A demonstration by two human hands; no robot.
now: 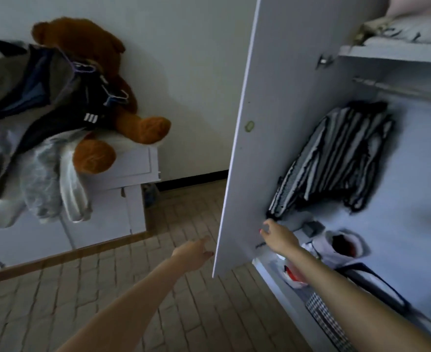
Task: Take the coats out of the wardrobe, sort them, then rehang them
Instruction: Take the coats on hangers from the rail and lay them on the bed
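My hands are both stretched out toward the wardrobe: my right hand (276, 235) reaches inside with its fingers loosely spread and holding nothing, just below the bottom corner of the striped coat (341, 158), while my left hand (196, 252) is open too, fingers extended, near the outer face of the wardrobe door (265, 123) without clearly touching it. The striped coat is the only garment I can see on the rail (399, 88); it hangs crooked, tilted toward the door. The other coats lie in a heap (31, 102) on the white cabinet (123, 179) to my left, some with hangers on them, leaning against a brown teddy bear (102, 97). By my reckoning I am near the end of emptying the wardrobe, with this last coat to fetch. If I tug it by the hem, the hanger could catch on the rail or the coat could slide off and drop among the bags (336, 246) on the wardrobe floor. The door stands close by my right wrist, so a swing of it could knock my arm. The heap looks loose, and one more coat thrown on carelessly might send it sliding to the floor (107, 301).
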